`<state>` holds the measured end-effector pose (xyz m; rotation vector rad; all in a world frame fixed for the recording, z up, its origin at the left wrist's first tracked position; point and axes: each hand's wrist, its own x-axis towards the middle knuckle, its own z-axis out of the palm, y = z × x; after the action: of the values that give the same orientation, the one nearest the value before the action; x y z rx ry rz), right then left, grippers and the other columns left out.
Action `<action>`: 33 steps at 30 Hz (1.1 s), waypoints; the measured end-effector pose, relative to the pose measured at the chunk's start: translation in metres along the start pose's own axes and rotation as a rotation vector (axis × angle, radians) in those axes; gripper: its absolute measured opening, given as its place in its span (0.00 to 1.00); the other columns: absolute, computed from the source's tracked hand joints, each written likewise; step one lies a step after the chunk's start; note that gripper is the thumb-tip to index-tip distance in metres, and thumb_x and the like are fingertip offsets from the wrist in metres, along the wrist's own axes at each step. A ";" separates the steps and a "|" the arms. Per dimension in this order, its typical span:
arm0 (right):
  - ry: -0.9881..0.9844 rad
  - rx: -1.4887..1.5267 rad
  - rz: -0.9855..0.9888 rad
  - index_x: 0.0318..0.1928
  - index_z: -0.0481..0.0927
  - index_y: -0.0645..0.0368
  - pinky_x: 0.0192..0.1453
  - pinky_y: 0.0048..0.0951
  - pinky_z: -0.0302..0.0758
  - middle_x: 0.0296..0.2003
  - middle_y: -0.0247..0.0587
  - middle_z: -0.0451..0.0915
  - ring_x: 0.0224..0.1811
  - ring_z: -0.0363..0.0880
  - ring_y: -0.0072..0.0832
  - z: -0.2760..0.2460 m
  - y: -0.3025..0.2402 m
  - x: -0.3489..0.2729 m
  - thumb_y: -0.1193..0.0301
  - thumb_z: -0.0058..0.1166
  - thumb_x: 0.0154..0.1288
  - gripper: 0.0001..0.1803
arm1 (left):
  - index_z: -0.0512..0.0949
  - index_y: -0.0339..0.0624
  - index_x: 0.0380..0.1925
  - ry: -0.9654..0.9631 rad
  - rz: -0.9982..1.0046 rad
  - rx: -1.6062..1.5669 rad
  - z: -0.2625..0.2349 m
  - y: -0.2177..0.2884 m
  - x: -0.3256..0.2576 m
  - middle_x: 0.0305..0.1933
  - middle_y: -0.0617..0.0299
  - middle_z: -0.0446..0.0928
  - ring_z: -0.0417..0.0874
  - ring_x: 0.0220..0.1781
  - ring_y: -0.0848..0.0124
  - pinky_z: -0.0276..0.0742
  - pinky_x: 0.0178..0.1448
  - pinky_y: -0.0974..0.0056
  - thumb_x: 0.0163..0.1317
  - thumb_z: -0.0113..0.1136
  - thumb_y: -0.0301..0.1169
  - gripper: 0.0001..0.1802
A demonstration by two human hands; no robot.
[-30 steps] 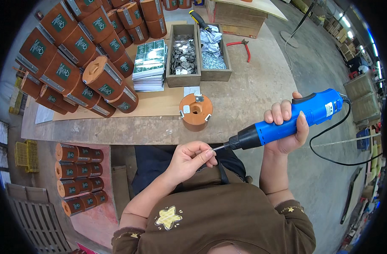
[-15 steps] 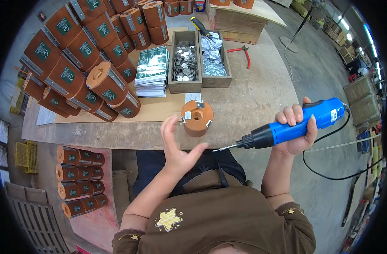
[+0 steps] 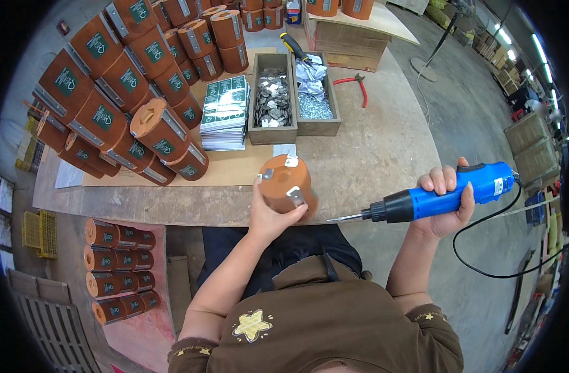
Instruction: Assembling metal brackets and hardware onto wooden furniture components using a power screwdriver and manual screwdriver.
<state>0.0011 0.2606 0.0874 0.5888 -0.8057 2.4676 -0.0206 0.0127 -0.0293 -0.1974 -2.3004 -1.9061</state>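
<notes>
My left hand (image 3: pixel 267 216) is wrapped round the near left side of a short orange-brown cylinder (image 3: pixel 281 181) at the table's front edge. White and silver metal pieces sit at the rim of its top, one (image 3: pixel 295 196) by my thumb. The cylinder leans slightly and its lower right side is blurred; whether it touches the table I cannot tell. Over to the right, my right hand (image 3: pixel 435 225) grips a blue and black electric screwdriver (image 3: pixel 423 203). Its thin bit points left, short of the cylinder and apart from it. A black cord trails from its rear.
Behind the cylinder stand two wooden boxes, one (image 3: pixel 273 135) of small metal plates, another (image 3: pixel 319 128) with screws and crumpled wrapping. A label stack (image 3: pixel 223 127), piled finished-looking cylinders (image 3: pixel 110 118), red pliers (image 3: pixel 363 93) and a yellow-black handled tool (image 3: pixel 292 45) surround them. More cylinders (image 3: pixel 120 255) lie lower left.
My left hand has gone from open beside the cylinder to gripping it, and the cylinder has turned and tilted. The electric screwdriver has shifted slightly right and toward me.
</notes>
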 end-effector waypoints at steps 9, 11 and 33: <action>-0.062 0.096 -0.006 0.54 0.61 0.64 0.38 0.30 0.66 0.28 0.35 0.66 0.30 0.64 0.24 -0.003 -0.018 0.006 0.66 0.42 0.60 0.23 | 0.56 0.39 0.56 -0.215 -0.336 -1.114 -0.039 0.068 0.011 0.54 0.55 0.65 0.68 0.55 0.62 0.65 0.57 0.56 0.50 0.55 0.45 0.37; -0.033 0.075 -0.020 0.52 0.61 0.67 0.39 0.28 0.65 0.26 0.34 0.63 0.29 0.63 0.22 0.001 -0.020 0.003 0.69 0.44 0.59 0.22 | 0.57 0.41 0.56 -0.229 -0.387 -1.159 -0.047 0.077 0.019 0.54 0.54 0.65 0.69 0.55 0.61 0.65 0.57 0.56 0.51 0.53 0.47 0.35; -0.063 0.068 -0.032 0.54 0.60 0.64 0.37 0.31 0.67 0.27 0.37 0.68 0.29 0.66 0.25 -0.001 -0.020 0.000 0.66 0.40 0.61 0.22 | 0.59 0.37 0.54 -0.197 -0.086 -0.751 -0.038 0.100 0.020 0.50 0.53 0.68 0.72 0.51 0.60 0.72 0.52 0.54 0.52 0.54 0.49 0.36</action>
<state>0.0115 0.2757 0.0949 0.7023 -0.7327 2.4660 -0.0194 -0.0059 0.0780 -0.3803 -1.5832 -2.8169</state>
